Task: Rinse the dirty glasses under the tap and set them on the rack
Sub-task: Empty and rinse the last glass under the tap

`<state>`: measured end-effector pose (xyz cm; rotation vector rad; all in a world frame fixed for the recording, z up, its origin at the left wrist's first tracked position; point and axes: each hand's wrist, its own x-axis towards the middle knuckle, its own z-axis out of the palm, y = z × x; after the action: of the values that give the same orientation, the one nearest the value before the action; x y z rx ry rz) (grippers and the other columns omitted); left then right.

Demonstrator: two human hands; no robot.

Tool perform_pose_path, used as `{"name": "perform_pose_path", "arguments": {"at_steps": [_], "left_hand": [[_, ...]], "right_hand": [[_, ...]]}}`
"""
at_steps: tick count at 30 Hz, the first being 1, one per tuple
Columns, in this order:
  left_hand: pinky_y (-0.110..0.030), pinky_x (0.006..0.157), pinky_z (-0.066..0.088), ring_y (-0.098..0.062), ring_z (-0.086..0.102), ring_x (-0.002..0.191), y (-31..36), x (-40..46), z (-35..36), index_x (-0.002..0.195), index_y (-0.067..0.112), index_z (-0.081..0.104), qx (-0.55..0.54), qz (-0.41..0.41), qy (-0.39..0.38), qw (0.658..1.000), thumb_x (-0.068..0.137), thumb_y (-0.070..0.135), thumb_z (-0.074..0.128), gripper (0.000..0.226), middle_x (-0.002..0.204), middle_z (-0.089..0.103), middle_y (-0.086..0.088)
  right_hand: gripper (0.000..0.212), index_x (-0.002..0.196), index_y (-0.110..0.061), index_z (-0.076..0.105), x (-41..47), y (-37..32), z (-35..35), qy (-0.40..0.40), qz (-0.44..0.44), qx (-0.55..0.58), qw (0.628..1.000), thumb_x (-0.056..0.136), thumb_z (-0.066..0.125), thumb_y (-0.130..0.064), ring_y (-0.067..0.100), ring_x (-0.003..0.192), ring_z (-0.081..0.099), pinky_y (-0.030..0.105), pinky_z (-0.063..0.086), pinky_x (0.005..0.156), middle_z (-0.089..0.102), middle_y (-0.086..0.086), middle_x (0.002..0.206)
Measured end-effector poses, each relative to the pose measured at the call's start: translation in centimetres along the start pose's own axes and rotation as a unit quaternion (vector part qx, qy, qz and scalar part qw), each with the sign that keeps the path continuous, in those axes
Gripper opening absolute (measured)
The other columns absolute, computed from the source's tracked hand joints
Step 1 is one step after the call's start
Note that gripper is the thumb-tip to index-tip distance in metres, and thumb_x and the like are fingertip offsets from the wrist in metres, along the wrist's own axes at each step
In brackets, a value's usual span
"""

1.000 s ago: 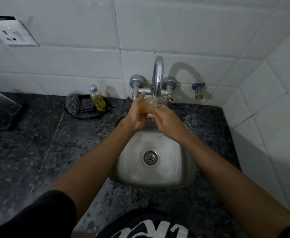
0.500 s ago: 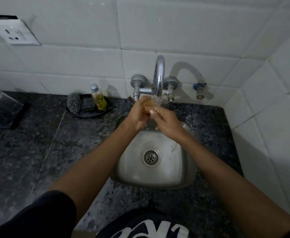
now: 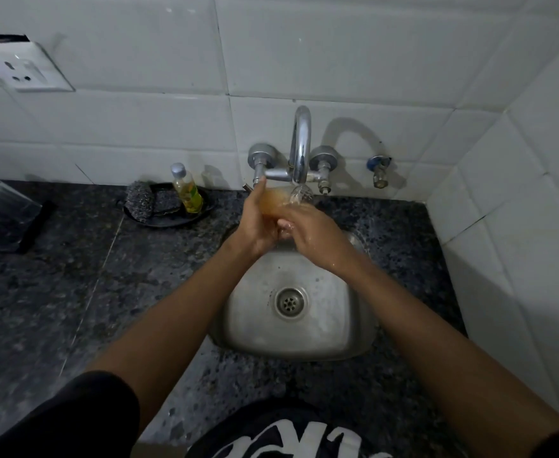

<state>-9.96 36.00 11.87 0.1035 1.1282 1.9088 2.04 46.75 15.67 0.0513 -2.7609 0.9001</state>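
One glass (image 3: 279,201), one tap (image 3: 299,143), one sink (image 3: 337,325), one bottle (image 3: 187,188), one scrubber (image 3: 138,201), two hands

clear glass (image 3: 279,201) tilted under tap (image 3: 299,150), amber-tinted, water running in

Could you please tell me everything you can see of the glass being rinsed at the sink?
The glass is clear, looking amber-brown, tilted with its mouth toward the tap, whose stream splashes at its rim. It is above the sink. The left hand grips it; the right hand touches its lower end.
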Motion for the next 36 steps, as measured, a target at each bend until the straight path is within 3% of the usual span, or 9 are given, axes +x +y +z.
{"name": "perform_pose_path", "arguments": {"at_steps": [5,8,11,16,21,23,26,31,36], "left_hand": [[-0.051,0.111,0.049,-0.038,0.065,0.116,-0.4,0.0,-0.1,0.128,-0.005,0.065,-0.004,0.009,0.040,0.999,0.100,0.048,0.066,0.060,0.122,0.068,-0.024],[-0.048,0.109,0.051,-0.036,0.063,0.118,-0.4,0.0,0.2,0.135,-0.006,0.059,-0.040,-0.015,-0.003,0.999,0.099,0.056,0.064,0.072,0.121,0.066,-0.022],[-0.041,0.083,0.062,-0.030,0.072,0.099,0.6,0.1,0.5,0.128,-0.006,0.064,-0.023,-0.053,-0.037,0.998,0.100,0.069,0.050,0.081,0.109,0.072,-0.020],[-0.046,0.099,0.057,-0.034,0.070,0.108,-0.2,0.5,0.5,0.126,-0.004,0.068,-0.048,-0.003,-0.006,0.999,0.105,0.046,0.059,0.055,0.115,0.071,-0.022],[-0.041,0.095,0.054,-0.029,0.070,0.104,0.4,0.6,0.2,0.115,0.003,0.075,-0.001,-0.020,-0.023,1.000,0.101,0.047,0.062,0.048,0.112,0.073,-0.016],[-0.042,0.094,0.056,-0.031,0.069,0.103,0.4,0.8,0.0,0.101,0.009,0.077,0.006,0.004,0.025,1.000,0.100,0.033,0.069,0.026,0.106,0.073,-0.016],[-0.045,0.092,0.056,-0.030,0.070,0.095,-0.5,0.5,0.1,0.107,0.006,0.070,-0.041,0.029,0.022,0.998,0.100,0.027,0.068,0.022,0.099,0.072,-0.015],[-0.039,0.090,0.056,-0.028,0.071,0.098,0.1,-0.2,0.6,0.113,-0.004,0.073,-0.003,-0.037,-0.003,0.999,0.106,0.050,0.051,0.058,0.106,0.074,-0.017],[-0.039,0.089,0.058,-0.027,0.069,0.093,-0.7,-0.3,0.8,0.094,0.004,0.072,-0.038,-0.034,0.020,0.998,0.108,0.032,0.049,0.039,0.092,0.072,-0.013]], "right_hand": [[0.035,0.140,-0.018,0.063,0.2,-0.6,0.6,-0.001,0.054,0.117,0.992,0.109,0.050,-0.027,0.011,0.117,0.065,0.036,0.055,0.101,0.070,0.001,0.130],[0.032,0.135,-0.014,0.066,0.5,-0.7,0.3,0.012,0.057,0.086,0.995,0.108,0.051,-0.025,0.014,0.108,0.067,0.035,0.057,0.093,0.072,0.004,0.122],[0.029,0.128,-0.013,0.066,-0.2,0.3,0.0,-0.040,0.020,-0.083,0.996,0.106,0.054,-0.027,0.020,0.115,0.061,0.043,0.055,0.094,0.069,0.006,0.123],[0.025,0.119,-0.016,0.069,0.4,-1.2,0.7,0.031,0.128,0.163,0.978,0.111,0.049,-0.029,0.005,0.087,0.069,0.028,0.057,0.075,0.072,-0.001,0.099],[0.030,0.124,-0.012,0.067,-0.2,0.6,-0.3,-0.010,0.030,-0.045,0.998,0.107,0.051,-0.031,0.022,0.108,0.064,0.042,0.056,0.091,0.070,0.007,0.117],[0.031,0.136,-0.019,0.065,-0.5,0.5,0.0,-0.008,0.052,0.057,0.997,0.108,0.054,-0.025,0.015,0.112,0.065,0.032,0.055,0.096,0.070,0.004,0.125],[0.033,0.139,-0.016,0.064,0.2,-0.8,0.6,0.012,0.156,0.228,0.961,0.110,0.051,-0.024,0.010,0.085,0.068,0.033,0.063,0.074,0.072,0.004,0.107],[0.028,0.130,-0.015,0.064,-0.7,0.2,0.6,-0.018,0.033,-0.033,0.999,0.105,0.055,-0.022,0.017,0.113,0.062,0.040,0.056,0.093,0.069,0.004,0.123],[0.032,0.138,-0.021,0.063,0.6,-1.4,0.9,0.015,0.130,0.164,0.978,0.110,0.050,-0.025,0.008,0.098,0.070,0.030,0.060,0.081,0.071,-0.003,0.119]]}}
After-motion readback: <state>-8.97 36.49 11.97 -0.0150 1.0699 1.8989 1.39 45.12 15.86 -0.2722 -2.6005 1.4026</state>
